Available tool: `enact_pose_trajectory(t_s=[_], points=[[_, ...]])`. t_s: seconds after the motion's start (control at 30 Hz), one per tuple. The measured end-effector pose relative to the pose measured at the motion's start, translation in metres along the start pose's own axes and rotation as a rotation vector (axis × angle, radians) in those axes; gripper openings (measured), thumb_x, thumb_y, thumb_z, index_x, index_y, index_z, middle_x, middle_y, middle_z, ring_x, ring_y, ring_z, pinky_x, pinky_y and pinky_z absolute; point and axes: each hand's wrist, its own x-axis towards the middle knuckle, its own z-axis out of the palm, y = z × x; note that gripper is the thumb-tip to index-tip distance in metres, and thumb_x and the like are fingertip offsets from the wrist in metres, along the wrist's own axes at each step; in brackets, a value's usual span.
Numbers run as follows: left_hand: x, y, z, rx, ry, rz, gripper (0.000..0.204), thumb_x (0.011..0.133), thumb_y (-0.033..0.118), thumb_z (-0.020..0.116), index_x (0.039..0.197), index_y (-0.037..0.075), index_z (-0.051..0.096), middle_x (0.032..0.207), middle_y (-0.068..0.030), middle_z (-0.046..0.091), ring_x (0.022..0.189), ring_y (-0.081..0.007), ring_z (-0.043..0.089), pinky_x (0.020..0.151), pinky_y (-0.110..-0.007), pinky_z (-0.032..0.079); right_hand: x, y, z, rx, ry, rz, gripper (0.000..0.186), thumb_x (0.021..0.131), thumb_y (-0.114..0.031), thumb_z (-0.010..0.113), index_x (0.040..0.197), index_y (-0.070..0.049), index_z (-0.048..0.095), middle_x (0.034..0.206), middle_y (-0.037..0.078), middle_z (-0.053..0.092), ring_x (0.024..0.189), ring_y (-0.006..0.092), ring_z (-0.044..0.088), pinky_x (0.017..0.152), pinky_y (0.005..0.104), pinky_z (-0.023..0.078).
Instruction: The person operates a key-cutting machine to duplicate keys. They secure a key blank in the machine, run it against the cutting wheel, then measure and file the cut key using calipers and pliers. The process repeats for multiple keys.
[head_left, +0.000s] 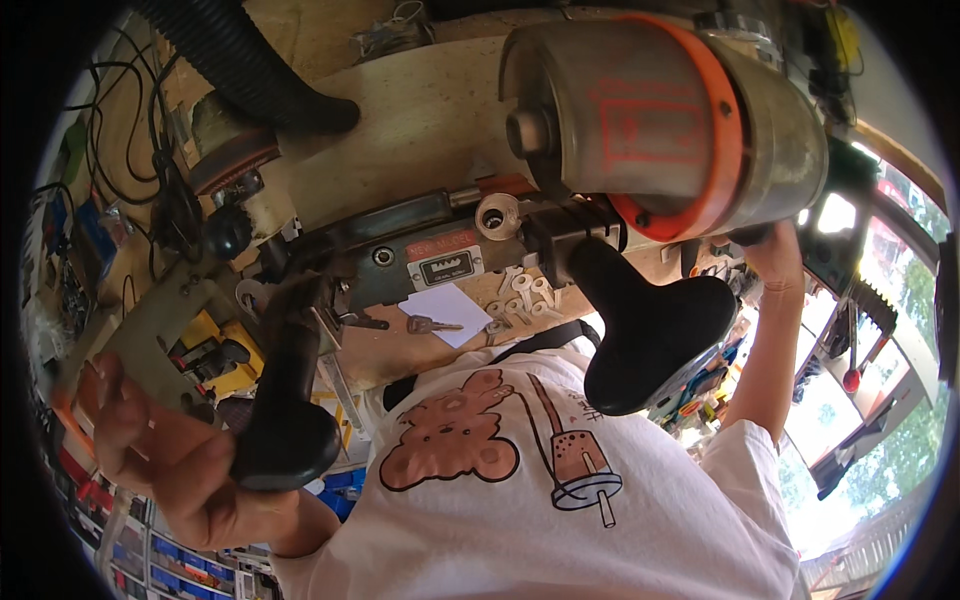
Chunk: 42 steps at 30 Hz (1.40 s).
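Note:
A key-cutting machine stands in front of me. Beside its black lever handle (285, 440) at the lower left is my left hand (185, 455), fingers spread and curled loosely in the air; the handle's knob overlaps the palm, and contact is hard to judge. My right hand (775, 255) reaches in under the right end of the clear guard (640, 125) with its orange ring (728, 130). Its fingers are hidden there. A dark-headed key (433, 325) lies on a white paper (455, 310) below the machine's metal bar. Several loose keys (522, 297) lie to the right of that paper.
A large black knob (660, 335) juts toward me on the right. A black ribbed hose (250, 65) comes down at the upper left, near hanging cables (125, 120). A yellow item (225, 350) sits at the left. Bright windows (860, 420) are on the right.

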Motion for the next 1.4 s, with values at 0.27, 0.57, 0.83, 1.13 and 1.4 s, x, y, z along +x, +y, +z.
enact_pose_trajectory(t_s=[0.27, 0.57, 0.83, 1.13, 1.4], points=[[0.002, -0.003, 0.0, -0.001, -0.006, -0.005, 0.018, 0.072, 0.013, 0.072, 0.079, 0.015, 0.055, 0.115, -0.0099, 0.042, 0.118, -0.0417, 0.038, 0.101, -0.055, 0.03, 0.004, -0.01, -0.001, -0.059, 0.094, 0.186, 0.047, 0.09, -0.037, 0.043, 0.116, 0.001, 0.047, 0.098, 0.016, 0.061, 0.081, 0.0309, 0.063, 0.063, 0.0422, 0.055], [0.002, -0.006, -0.004, -0.03, -0.022, 0.005, 0.017, 0.074, 0.019, 0.071, 0.081, 0.017, 0.056, 0.114, -0.0076, 0.042, 0.118, -0.0403, 0.038, 0.101, -0.055, 0.029, -0.001, -0.021, 0.008, -0.146, 0.374, 0.202, 0.042, 0.089, -0.035, 0.048, 0.113, -0.002, 0.05, 0.099, 0.012, 0.062, 0.083, 0.0226, 0.064, 0.061, 0.0354, 0.054], [-0.001, -0.007, -0.005, 0.002, -0.013, 0.018, 0.017, 0.075, 0.024, 0.07, 0.081, 0.018, 0.055, 0.112, -0.0081, 0.041, 0.117, -0.0408, 0.038, 0.099, -0.055, 0.029, 0.007, -0.024, -0.012, -0.272, 0.329, 0.238, 0.039, 0.089, -0.036, 0.047, 0.108, -0.002, 0.054, 0.099, 0.009, 0.062, 0.083, 0.0192, 0.062, 0.06, 0.0313, 0.052], [-0.001, -0.008, -0.007, 0.022, -0.025, 0.026, 0.019, 0.076, 0.028, 0.07, 0.085, 0.018, 0.056, 0.117, -0.0076, 0.041, 0.118, -0.0412, 0.037, 0.1, -0.056, 0.028, 0.005, -0.009, -0.021, -0.138, 0.371, 0.243, 0.04, 0.09, -0.034, 0.045, 0.112, -0.001, 0.052, 0.1, 0.01, 0.062, 0.096, 0.0233, 0.06, 0.081, 0.0364, 0.05], [-0.002, -0.014, -0.011, -0.043, -0.038, 0.012, 0.018, 0.078, 0.029, 0.069, 0.089, 0.019, 0.059, 0.119, -0.0079, 0.041, 0.119, -0.0424, 0.035, 0.102, -0.058, 0.025, -0.007, -0.006, -0.02, -0.021, -0.013, -0.026, 0.038, 0.088, -0.023, 0.049, 0.119, -0.002, 0.048, 0.118, 0.009, 0.054, 0.104, 0.0217, 0.056, 0.088, 0.0351, 0.045]])
